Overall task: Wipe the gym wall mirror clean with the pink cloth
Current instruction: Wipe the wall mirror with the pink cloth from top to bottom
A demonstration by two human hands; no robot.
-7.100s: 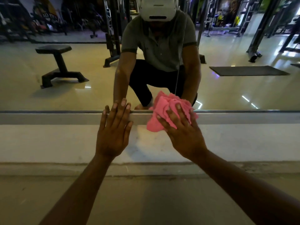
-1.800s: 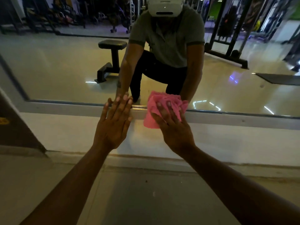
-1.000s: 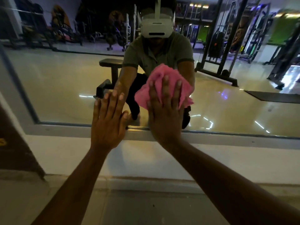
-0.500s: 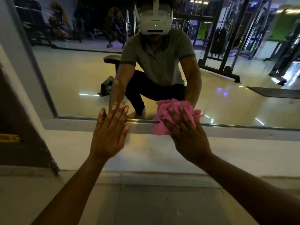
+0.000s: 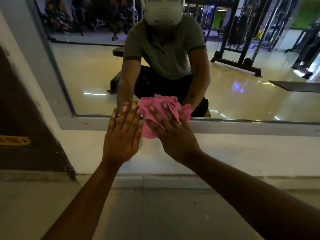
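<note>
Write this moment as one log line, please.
right hand presses pink cloth on mirror bottom edge | left hand flat beside it

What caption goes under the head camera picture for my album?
Right hand presses a pink cloth on the mirror's bottom edge; left hand lies flat beside it.

We can read no text here. A yellow label (image 5: pixel 13 140) on the dark wall panel (image 5: pixel 26 118) at left bears dark lettering, too blurred for us to make out.
</note>
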